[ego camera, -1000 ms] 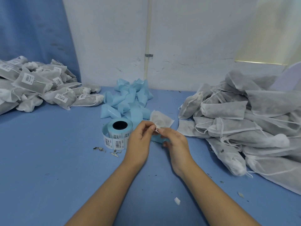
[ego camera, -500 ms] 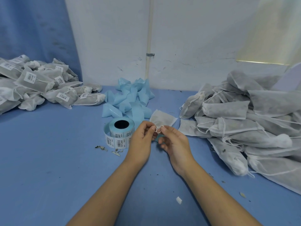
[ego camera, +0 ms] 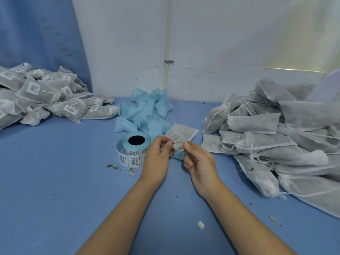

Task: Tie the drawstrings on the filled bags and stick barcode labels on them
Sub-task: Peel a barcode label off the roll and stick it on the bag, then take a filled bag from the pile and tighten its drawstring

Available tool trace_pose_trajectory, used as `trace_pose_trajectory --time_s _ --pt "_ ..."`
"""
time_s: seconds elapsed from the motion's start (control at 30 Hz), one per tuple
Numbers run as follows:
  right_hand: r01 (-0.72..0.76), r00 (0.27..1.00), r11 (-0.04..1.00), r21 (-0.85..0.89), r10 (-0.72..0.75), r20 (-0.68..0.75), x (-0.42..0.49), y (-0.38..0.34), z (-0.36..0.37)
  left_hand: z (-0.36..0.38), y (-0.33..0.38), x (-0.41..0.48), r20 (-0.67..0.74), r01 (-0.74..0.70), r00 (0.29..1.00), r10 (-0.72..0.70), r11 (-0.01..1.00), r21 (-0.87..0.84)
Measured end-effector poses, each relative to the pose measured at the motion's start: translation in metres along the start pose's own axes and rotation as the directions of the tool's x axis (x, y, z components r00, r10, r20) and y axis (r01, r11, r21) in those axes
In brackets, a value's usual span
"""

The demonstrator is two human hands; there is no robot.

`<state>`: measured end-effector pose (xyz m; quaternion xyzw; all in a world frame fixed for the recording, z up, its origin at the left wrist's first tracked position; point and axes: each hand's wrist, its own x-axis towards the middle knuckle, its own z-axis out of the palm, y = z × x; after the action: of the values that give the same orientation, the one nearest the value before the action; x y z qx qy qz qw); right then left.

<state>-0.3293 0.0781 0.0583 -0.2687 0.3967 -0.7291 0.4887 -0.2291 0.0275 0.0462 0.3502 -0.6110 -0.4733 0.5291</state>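
Note:
A small filled white bag [ego camera: 181, 134] lies on the blue table just beyond my hands. Its thin white drawstring [ego camera: 177, 147] runs taut between my two hands. My left hand [ego camera: 158, 158] pinches one end of the string, my right hand [ego camera: 199, 162] pinches the other end, a few centimetres apart. A roll of barcode labels [ego camera: 133, 150] on blue backing stands just left of my left hand, with a strip of labels hanging loose at its front.
A heap of unlabelled filled bags [ego camera: 279, 144] fills the right side. Labelled, tied bags [ego camera: 47, 100] are piled at the far left. Crumpled blue backing strips [ego camera: 147, 113] lie behind the roll. Leaf scraps [ego camera: 114, 166] and a white bit [ego camera: 201, 225] dot the table [ego camera: 55, 190].
My hands have drawn apart sideways, pulling the drawstring out taut between them. The bag's mouth has gathered toward my fingers.

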Motion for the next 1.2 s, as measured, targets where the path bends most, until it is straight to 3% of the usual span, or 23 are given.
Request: trace_pose_trajectory --time_s 0.23,0.33,0.43,0.57,0.63,0.77,0.9,1.07,1.2 --pt "-0.028 1.000 0.998 0.059 0.027 0.007 0.001 -0.002 -0.002 0.002 0.003 -0.003 0.049 -0.001 0.999 0.000 1.000 0.026" --pt "-0.085 0.995 0.991 0.105 0.078 0.065 0.000 -0.006 -0.003 0.002 0.006 -0.006 0.062 -0.072 0.996 0.063 0.984 0.162" --pt "-0.187 0.971 0.970 0.156 0.159 0.177 -0.002 -0.008 -0.004 0.003 0.005 -0.011 0.087 -0.227 0.974 0.210 0.898 0.376" --pt "-0.249 0.922 0.952 0.176 0.178 0.344 -0.004 -0.007 -0.002 0.002 0.009 -0.011 0.211 -0.463 0.884 0.417 0.722 0.514" --pt "-0.253 0.908 0.945 0.209 0.157 0.388 -0.005 -0.008 -0.003 0.001 0.008 -0.009 0.178 -0.476 0.869 0.462 0.678 0.560" --pt "-0.254 0.933 0.933 0.254 0.166 0.320 -0.004 -0.008 -0.002 -0.005 0.011 -0.004 0.035 -0.361 0.912 0.410 0.757 0.545" --pt "-0.207 0.964 0.927 0.313 0.139 0.228 -0.001 -0.010 -0.003 -0.005 0.015 -0.003 0.013 -0.361 0.908 0.418 0.768 0.530" --pt "-0.183 0.970 0.943 0.277 0.126 0.209 -0.001 -0.007 -0.004 0.004 0.027 -0.008 -0.121 -0.338 0.912 0.391 0.886 0.317" --pt "-0.169 0.974 0.939 0.299 0.114 0.193 -0.001 -0.007 -0.001 0.005 0.037 -0.007 -0.199 -0.345 0.898 0.393 0.908 0.238"
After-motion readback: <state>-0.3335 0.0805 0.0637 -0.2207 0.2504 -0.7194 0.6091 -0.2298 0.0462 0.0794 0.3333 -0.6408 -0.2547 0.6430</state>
